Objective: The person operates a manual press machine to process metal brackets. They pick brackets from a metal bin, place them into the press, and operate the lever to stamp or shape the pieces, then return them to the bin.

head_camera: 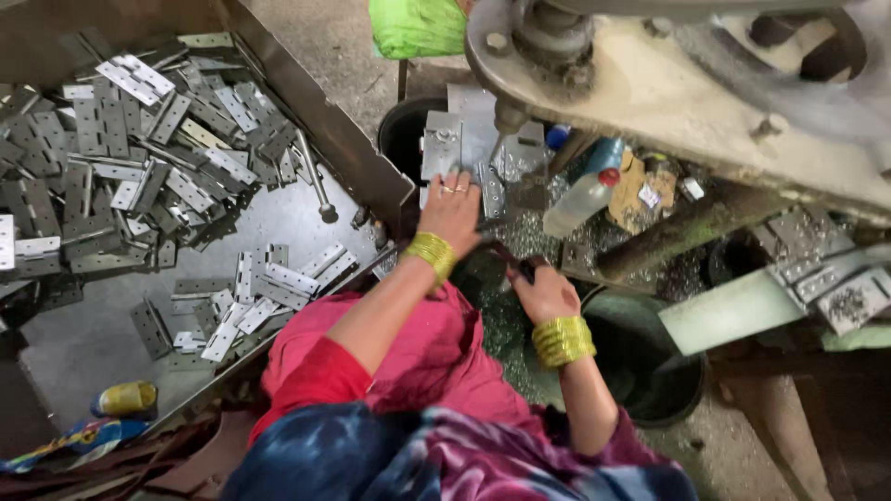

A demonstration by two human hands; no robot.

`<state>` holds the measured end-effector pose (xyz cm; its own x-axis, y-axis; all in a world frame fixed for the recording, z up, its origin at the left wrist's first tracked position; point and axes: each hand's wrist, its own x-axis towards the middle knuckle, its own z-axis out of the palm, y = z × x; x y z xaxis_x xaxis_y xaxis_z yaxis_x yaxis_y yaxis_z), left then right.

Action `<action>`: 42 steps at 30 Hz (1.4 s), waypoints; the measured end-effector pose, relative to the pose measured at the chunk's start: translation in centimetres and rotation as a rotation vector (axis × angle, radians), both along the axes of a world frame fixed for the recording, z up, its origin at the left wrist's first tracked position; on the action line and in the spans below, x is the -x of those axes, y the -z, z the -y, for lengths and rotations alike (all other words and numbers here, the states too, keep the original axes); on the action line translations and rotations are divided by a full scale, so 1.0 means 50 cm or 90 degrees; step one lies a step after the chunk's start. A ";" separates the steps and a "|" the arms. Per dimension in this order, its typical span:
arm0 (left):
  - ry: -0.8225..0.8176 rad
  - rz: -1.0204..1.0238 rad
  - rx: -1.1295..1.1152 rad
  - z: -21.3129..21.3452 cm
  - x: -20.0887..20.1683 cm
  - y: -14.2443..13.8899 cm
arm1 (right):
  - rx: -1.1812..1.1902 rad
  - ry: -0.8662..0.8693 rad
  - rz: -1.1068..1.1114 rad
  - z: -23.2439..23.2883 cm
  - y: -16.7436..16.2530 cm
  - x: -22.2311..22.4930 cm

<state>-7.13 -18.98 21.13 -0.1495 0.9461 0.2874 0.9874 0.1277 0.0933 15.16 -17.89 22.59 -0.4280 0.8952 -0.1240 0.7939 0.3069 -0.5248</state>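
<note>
My left hand [452, 210] lies flat, fingers forward, on a grey metal hinge plate [489, 190] on the machine's work table, just under the drill spindle [509, 116]. Gold bangles circle that wrist. My right hand [546, 293], also with gold bangles, is closed around a small dark handle or tool [522, 267] near the table's front edge; what the tool is I cannot tell. Metal shavings [520, 232] cover the table between both hands.
A large metal tray [306, 107] on the left holds several grey hinges [139, 148] in a heap and a loose rod [316, 176]. A clear plastic bottle [580, 199] lies right of the spindle. Black buckets [650, 371] stand below. Drilled plates [835, 288] lie far right.
</note>
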 end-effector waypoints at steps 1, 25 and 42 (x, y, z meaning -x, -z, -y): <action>0.030 -0.017 -0.058 0.018 0.003 0.004 | -0.002 0.003 0.010 0.005 -0.003 -0.001; -0.100 -0.120 0.061 -0.037 -0.060 0.058 | -0.017 -0.062 0.092 -0.040 0.007 0.016; -0.144 -0.001 0.141 -0.121 -0.016 0.054 | 0.091 -0.016 0.051 -0.086 0.355 -0.086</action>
